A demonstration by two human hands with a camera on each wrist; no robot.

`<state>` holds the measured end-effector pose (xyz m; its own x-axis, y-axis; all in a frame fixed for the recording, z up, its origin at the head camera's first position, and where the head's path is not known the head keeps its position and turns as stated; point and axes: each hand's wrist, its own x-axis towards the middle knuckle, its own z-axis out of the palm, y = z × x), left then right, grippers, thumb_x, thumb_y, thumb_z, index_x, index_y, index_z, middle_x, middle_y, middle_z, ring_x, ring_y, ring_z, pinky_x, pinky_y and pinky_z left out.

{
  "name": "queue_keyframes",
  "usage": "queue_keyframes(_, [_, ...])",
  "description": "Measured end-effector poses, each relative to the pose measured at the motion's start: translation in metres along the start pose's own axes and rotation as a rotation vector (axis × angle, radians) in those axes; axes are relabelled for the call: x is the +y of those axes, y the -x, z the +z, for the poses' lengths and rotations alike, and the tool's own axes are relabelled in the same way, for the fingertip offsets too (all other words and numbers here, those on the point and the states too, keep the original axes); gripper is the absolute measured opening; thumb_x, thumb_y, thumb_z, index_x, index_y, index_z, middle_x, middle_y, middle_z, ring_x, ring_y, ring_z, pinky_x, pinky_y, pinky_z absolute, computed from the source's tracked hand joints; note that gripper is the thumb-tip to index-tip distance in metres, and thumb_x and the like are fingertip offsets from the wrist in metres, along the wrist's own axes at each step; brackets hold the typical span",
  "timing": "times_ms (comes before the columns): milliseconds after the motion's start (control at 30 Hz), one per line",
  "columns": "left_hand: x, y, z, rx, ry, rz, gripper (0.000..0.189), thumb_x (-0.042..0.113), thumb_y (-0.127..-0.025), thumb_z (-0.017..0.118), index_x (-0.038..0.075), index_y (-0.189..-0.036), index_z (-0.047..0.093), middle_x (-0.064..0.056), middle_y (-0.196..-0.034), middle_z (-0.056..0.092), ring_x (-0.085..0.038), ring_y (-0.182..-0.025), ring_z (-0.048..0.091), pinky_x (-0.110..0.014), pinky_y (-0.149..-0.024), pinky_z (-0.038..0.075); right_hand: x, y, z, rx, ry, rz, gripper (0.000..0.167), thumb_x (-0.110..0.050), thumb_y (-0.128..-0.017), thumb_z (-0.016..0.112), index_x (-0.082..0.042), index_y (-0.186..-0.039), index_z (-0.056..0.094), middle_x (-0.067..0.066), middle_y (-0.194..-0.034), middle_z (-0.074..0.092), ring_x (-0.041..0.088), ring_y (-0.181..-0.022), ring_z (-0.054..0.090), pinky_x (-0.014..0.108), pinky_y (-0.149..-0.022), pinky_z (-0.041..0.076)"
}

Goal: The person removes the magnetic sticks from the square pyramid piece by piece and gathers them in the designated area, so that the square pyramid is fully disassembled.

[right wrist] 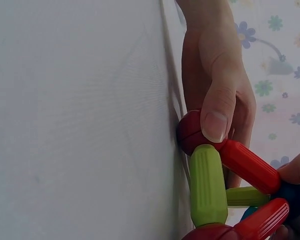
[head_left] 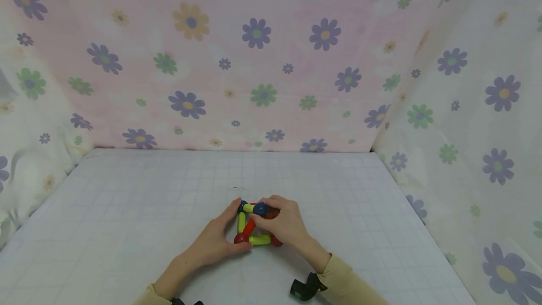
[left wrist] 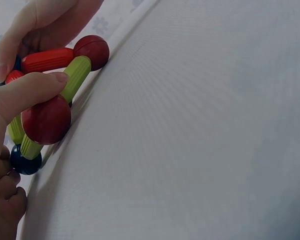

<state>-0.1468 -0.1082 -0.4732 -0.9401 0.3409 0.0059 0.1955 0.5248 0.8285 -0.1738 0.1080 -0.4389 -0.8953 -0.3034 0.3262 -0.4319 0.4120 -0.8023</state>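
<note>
A magnetic stick-and-ball frame stands on the table, its yellow-green rods (head_left: 259, 239) and red rods (right wrist: 252, 167) joined by red and blue balls. My left hand (head_left: 213, 243) grips its left side, with the thumb on the near-left red ball (head_left: 241, 238) and the fingers reaching round to a blue ball (left wrist: 26, 161) behind. My right hand (head_left: 287, 222) pinches the raised blue ball (head_left: 260, 209) where red rods meet. Another red ball (left wrist: 92, 51) sits at the near-right corner, partly covered by the right hand in the head view.
A white table (head_left: 127, 201) with a faint grid lies under the frame. Flowered cloth (head_left: 262, 60) hangs behind it and along both sides. A black strap piece (head_left: 306, 288) is beside the right sleeve (head_left: 349, 281).
</note>
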Motion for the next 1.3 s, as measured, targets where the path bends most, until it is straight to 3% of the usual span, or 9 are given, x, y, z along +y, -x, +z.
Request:
queue_keyframes(533, [0.001, 0.001, 0.000, 0.012, -0.019, -0.005, 0.110, 0.054, -0.074, 0.084, 0.018, -0.160, 0.025, -0.002, -0.165, 0.026, -0.028, -0.151, 0.028, -0.057, -0.118, 0.029, -0.001, 0.005, -0.003, -0.022, -0.017, 0.003, 0.025, -0.021, -0.081, 0.083, -0.015, -0.104, 0.074, 0.000, -0.101, 0.074, 0.011, -0.085, 0.068, 0.021, -0.074, 0.058])
queue_keyframes(667, [0.001, 0.001, 0.000, 0.011, -0.020, 0.003, 0.110, 0.053, -0.074, 0.083, 0.018, -0.160, 0.024, -0.002, -0.165, 0.026, -0.028, -0.151, 0.028, -0.056, -0.118, 0.029, 0.000, 0.007, -0.007, -0.008, -0.026, 0.002, 0.028, -0.022, -0.081, 0.083, -0.017, -0.106, 0.073, -0.002, -0.095, 0.073, 0.011, -0.078, 0.062, 0.019, -0.068, 0.051])
queue_keyframes(833, [0.002, 0.000, 0.000, 0.011, -0.029, -0.004, 0.110, 0.053, -0.074, 0.084, 0.019, -0.160, 0.024, -0.001, -0.165, 0.026, -0.027, -0.151, 0.028, -0.056, -0.118, 0.030, 0.001, 0.009, -0.013, 0.008, -0.028, -0.006, 0.030, -0.021, -0.080, 0.085, -0.017, -0.107, 0.072, -0.004, -0.080, 0.068, 0.022, -0.069, 0.055, 0.023, -0.063, 0.038])
queue_keyframes(1033, [0.002, 0.000, 0.001, 0.008, -0.039, -0.020, 0.109, 0.052, -0.074, 0.084, 0.021, -0.160, 0.025, 0.000, -0.165, 0.026, -0.027, -0.151, 0.028, -0.056, -0.117, 0.031, 0.002, 0.012, -0.023, 0.013, -0.027, 0.015, 0.035, -0.016, -0.079, 0.086, -0.012, -0.111, 0.071, 0.001, -0.077, 0.064, 0.033, -0.073, 0.055, 0.025, -0.064, 0.036])
queue_keyframes(1300, [0.004, 0.000, -0.001, 0.001, -0.031, -0.025, 0.110, 0.052, -0.074, 0.084, 0.022, -0.160, 0.024, 0.004, -0.165, 0.025, -0.023, -0.152, 0.026, -0.053, -0.119, 0.031, 0.009, 0.017, -0.040, 0.015, 0.030, 0.006, 0.037, -0.026, -0.081, 0.085, -0.012, -0.112, 0.071, -0.006, -0.081, 0.062, 0.024, -0.076, 0.055, 0.028, -0.064, 0.039])
